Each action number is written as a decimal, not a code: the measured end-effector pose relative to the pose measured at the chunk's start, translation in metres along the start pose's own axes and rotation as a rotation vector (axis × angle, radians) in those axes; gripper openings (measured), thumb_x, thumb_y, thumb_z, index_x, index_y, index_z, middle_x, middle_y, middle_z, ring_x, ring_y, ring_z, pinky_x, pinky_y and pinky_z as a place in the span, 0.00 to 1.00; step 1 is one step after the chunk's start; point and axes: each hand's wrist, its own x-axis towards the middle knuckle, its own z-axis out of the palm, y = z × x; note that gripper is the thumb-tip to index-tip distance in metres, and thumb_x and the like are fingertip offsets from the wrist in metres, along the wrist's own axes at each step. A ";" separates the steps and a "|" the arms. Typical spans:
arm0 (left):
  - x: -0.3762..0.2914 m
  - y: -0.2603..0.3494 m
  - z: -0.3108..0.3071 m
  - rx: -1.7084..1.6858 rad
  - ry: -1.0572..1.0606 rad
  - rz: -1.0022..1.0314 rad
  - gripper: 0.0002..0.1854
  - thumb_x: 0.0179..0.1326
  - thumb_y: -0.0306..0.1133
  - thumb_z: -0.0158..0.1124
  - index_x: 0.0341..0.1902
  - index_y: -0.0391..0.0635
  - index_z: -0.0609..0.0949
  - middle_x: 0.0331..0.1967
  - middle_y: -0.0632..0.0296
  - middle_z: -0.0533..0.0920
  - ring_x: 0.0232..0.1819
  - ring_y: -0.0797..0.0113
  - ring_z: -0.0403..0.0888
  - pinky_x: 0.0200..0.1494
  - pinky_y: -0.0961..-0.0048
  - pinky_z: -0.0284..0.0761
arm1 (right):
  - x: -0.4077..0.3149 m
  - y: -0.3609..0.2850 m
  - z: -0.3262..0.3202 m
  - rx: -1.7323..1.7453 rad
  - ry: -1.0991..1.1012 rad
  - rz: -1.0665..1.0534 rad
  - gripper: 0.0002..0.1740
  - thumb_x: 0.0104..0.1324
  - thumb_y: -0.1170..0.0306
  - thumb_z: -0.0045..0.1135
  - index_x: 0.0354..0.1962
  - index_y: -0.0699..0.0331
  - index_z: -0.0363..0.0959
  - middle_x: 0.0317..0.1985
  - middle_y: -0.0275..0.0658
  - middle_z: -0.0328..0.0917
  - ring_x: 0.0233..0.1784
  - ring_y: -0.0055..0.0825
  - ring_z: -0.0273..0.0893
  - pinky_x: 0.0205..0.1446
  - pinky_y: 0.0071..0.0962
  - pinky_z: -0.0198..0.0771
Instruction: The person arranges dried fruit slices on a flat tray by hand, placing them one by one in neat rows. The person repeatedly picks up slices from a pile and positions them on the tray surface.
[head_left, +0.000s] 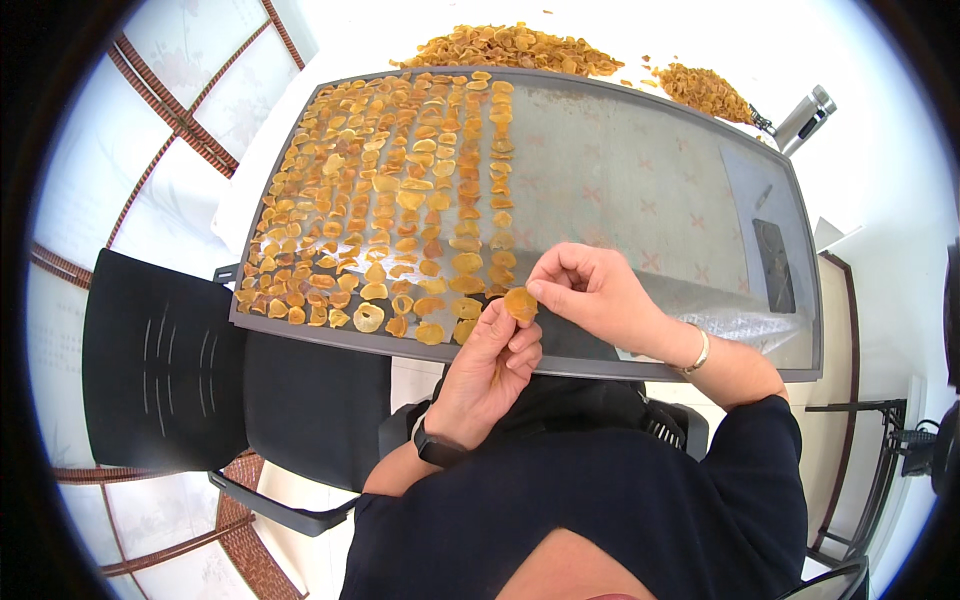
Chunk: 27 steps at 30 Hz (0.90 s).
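A round amber dried slice (520, 305) is held up over the near edge of a grey-framed see-through panel (600, 187). The thumb and fingers of my left hand (487, 375) pinch it from below. Something yellowish, perhaps another slice, shows in the left palm, mostly hidden by the fingers. My right hand (592, 292) grips the slice's upper right edge between thumb and forefinger. Left of the hands, similar dried slices (411, 199) lie in long rows across the panel. The rightmost row (502, 177) runs from the far edge down to near my fingers.
Beyond the panel, a large heap of slices (510, 49) and a smaller heap (701, 90) lie on a white surface. A metal flask (806, 120) stands at the far right corner. A dark phone-like object (774, 266) appears at the panel's right. A black chair (315, 405) is at left.
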 end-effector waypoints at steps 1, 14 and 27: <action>0.000 0.001 0.000 -0.007 0.019 -0.003 0.13 0.76 0.38 0.52 0.51 0.40 0.77 0.40 0.62 0.75 0.32 0.77 0.64 0.31 0.84 0.65 | 0.000 -0.001 0.001 0.009 -0.006 -0.008 0.08 0.69 0.70 0.58 0.37 0.69 0.77 0.29 0.28 0.79 0.33 0.09 0.72 0.35 0.16 0.69; 0.012 0.005 0.006 0.043 0.060 0.012 0.12 0.73 0.38 0.57 0.48 0.42 0.77 0.41 0.65 0.77 0.40 0.75 0.72 0.42 0.80 0.72 | 0.007 0.004 0.007 0.096 0.031 0.021 0.04 0.68 0.75 0.58 0.38 0.69 0.75 0.35 0.34 0.80 0.36 0.16 0.80 0.40 0.19 0.75; 0.014 0.012 -0.004 0.059 0.097 -0.006 0.10 0.72 0.31 0.59 0.53 0.41 0.76 0.45 0.61 0.79 0.43 0.72 0.77 0.46 0.78 0.76 | 0.010 0.012 -0.001 0.168 0.032 0.070 0.05 0.67 0.75 0.61 0.39 0.67 0.76 0.33 0.32 0.79 0.32 0.16 0.78 0.38 0.17 0.74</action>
